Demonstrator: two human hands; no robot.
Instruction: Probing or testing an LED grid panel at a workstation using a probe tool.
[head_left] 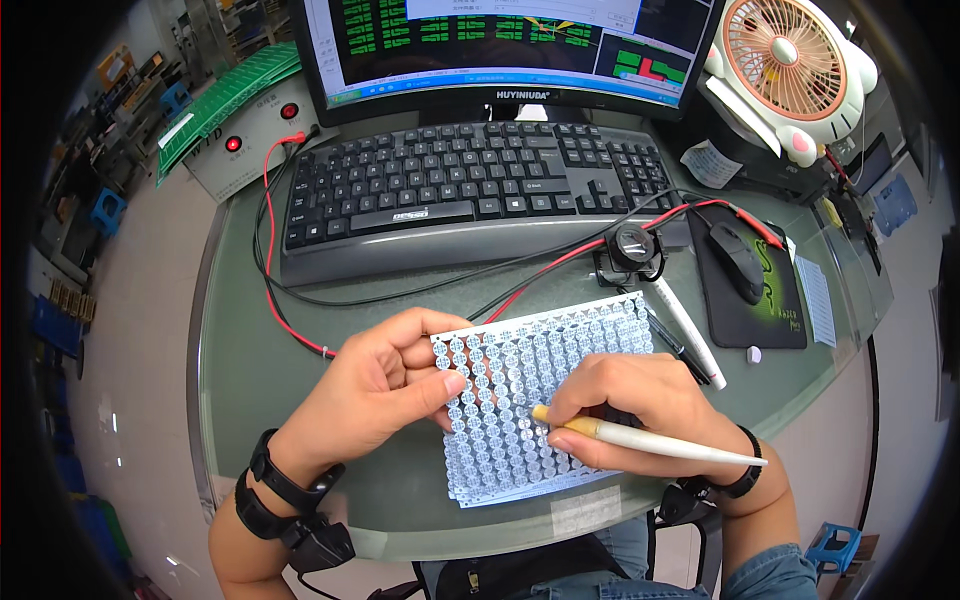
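1 pale panel [485, 430] of small round pieces in straight rows lies near the front of the green glass-topped counter [770, 385], slightly tilted to the view; layered edges at its lower left suggest more sheets beneath. The left hand [385, 375] is at the panel's left side, thumb on the top face and the other fingers partly hidden behind the edge, clamped on it. The right hand [635, 410] is over the panel's right half, its fingers together around a slim tool [650, 440] with a yellow front end and a white tapering handle. That yellow end is at the middle of the panel; whether it touches cannot be told. Black bands circle both wrists.

Behind the panel lie a black keyboard [430, 185] and, farther back, a lit monitor [490, 70]. A round black device [632, 245] is just beyond the panel's upper right corner, with a white marker [690, 335] beside the panel. Farther right, a black mouse [736, 262] rests on a dark mat [718, 318]. A grey box [245, 175] with 2 red lights is at the far left, green boards [230, 105] on top.
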